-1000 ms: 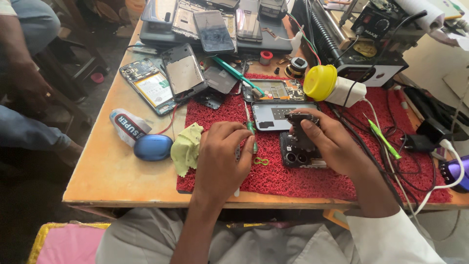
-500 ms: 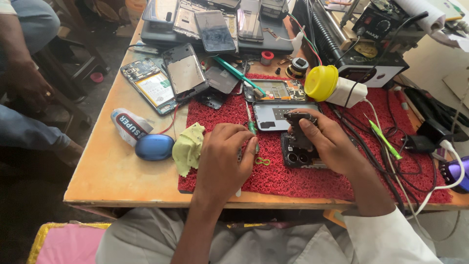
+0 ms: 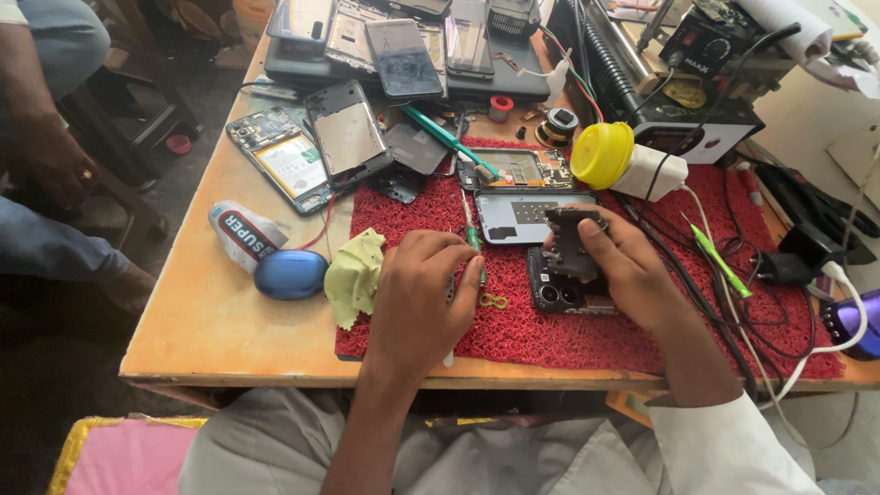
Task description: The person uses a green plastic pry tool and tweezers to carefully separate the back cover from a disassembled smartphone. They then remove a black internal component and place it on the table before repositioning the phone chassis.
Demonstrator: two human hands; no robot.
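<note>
Head view, looking down on a wooden table [image 3: 183, 339] spread with a red mat [image 3: 587, 335].

Right hand [image 3: 623, 266] above the mat's middle, grip clenched on a dark phone part [image 3: 570, 240], thumb pressed on its face, fingers wrapped behind. Directly beneath, lying flat on the mat: a black phone back [image 3: 559, 291] with camera rings facing up, partly hidden by the held part.

Left hand [image 3: 417, 293] just left of it, fingers curled, grip closed on a green-handled screwdriver [image 3: 473, 240], shaft hidden under the knuckles. Beside the fingertips, a small green loop [image 3: 493, 301] on the mat.

Beyond the hands, a pale opened phone frame [image 3: 522, 215] flat on the mat, and a bare circuit board [image 3: 518, 170] farther back, touched by a teal tool [image 3: 445, 137].

Left of the mat: a yellow-green cloth [image 3: 353, 275] at its edge, a blue oval case [image 3: 291, 273] just beside the cloth, a white tube [image 3: 240, 234] next to that.

Far left rear: an opened phone with battery showing [image 3: 280, 156], a grey back cover [image 3: 348, 133] leaning against it, more phones stacked on a dark tray [image 3: 403, 55].

Right rear: a yellow lid [image 3: 600, 154] on a white bottle, a black soldering station [image 3: 706, 82] behind. Black cables and a green tweezer [image 3: 720, 261] across the mat's right side.

Left edge: another person's arm [image 3: 46, 137], well apart from the table.
</note>
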